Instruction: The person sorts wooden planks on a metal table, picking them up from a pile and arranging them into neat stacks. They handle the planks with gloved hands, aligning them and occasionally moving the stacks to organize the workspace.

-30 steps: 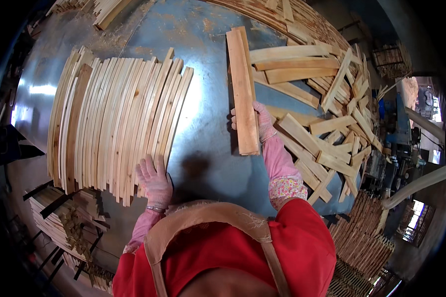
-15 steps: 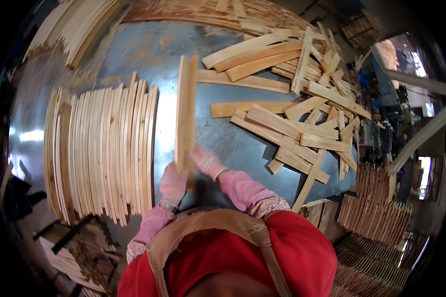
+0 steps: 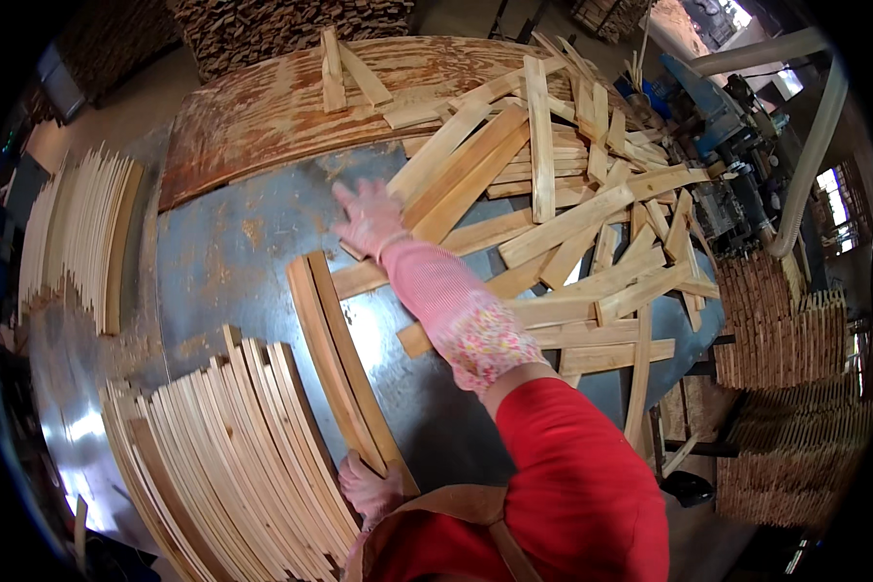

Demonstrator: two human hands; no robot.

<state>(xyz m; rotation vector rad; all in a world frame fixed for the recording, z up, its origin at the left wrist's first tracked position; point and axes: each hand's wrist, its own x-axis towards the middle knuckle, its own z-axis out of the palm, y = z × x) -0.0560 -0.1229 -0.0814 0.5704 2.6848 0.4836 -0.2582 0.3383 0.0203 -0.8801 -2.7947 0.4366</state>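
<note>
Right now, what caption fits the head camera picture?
Left hand steadies two wood slats while right hand reaches the loose slat pile.

You are standing in a woodworking shop, the kind that cuts and sorts thin timber. In front of you a wide grey metal surface (image 3: 233, 252) carries a loose heap of pale wooden slats (image 3: 563, 223) lying crosswise over one another, and a neat row of slats set on edge (image 3: 233, 456) close to your body. A worn, rust-brown board (image 3: 262, 116) lies at the far side. More slats stand stacked at your left (image 3: 78, 233), and tidy bundles are piled on the floor at your right (image 3: 795, 330). A blue machine (image 3: 718, 107) with a thick grey hose (image 3: 815, 136) stands behind the heap. You wear pink work gloves (image 3: 369, 218) and patterned sleeve covers (image 3: 475, 335).
</note>
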